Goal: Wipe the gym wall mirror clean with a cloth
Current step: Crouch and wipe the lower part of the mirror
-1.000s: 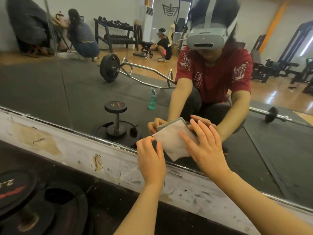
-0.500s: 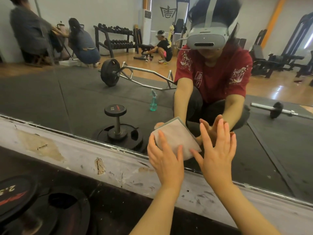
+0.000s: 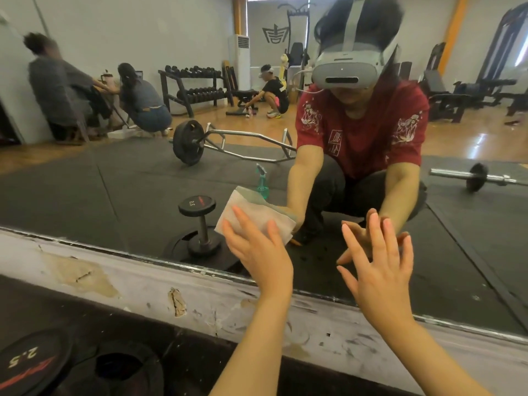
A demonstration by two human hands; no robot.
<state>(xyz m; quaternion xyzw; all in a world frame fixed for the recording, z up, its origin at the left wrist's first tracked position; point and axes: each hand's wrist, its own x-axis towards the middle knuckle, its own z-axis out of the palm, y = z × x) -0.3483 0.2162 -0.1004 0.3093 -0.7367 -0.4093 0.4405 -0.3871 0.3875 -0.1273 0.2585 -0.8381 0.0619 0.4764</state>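
Note:
The wall mirror (image 3: 114, 178) fills the upper view, its lower edge running above a scuffed white wall strip. A folded pale cloth (image 3: 251, 214) lies flat against the glass near the mirror's bottom. My left hand (image 3: 258, 250) presses the cloth to the mirror with straight, spread fingers. To the right, my right hand (image 3: 377, 264) is held up with fingers spread near the glass, off the cloth. Whether it touches the mirror is unclear.
A 2.5 weight plate and dumbbell (image 3: 34, 364) lie on the black mat at lower left. The chipped white wall strip (image 3: 143, 284) runs under the mirror. In the reflection are a green spray bottle (image 3: 262, 184), a trap bar, a barbell and several people.
My left hand slid the cloth up and left across the glass. My right hand came off the cloth and moved away to the right, fingers spread.

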